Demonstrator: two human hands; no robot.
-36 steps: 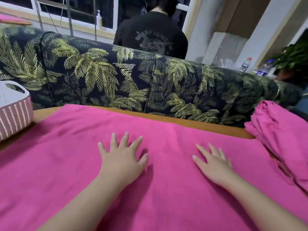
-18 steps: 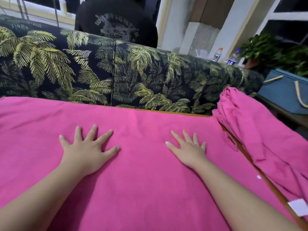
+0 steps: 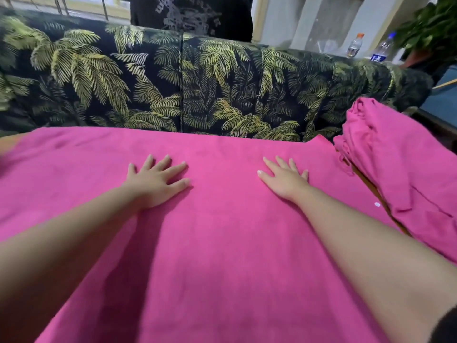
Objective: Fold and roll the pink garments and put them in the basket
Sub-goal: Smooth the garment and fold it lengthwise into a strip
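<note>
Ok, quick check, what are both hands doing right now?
Left hand: open, fingers spread flat on the pink garment.
Right hand: open, flat on the same garment, holding nothing.

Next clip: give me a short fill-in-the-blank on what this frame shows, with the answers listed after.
1. Both hands, left and right, lie ____ on the spread garment.
2. A crumpled pile of the same colour sits to the person's ____.
3. The sofa behind the table bears a ____ print.
4. Two ____ stand beyond the sofa's right end.

Answers: flat; right; palm-leaf; bottles
</note>
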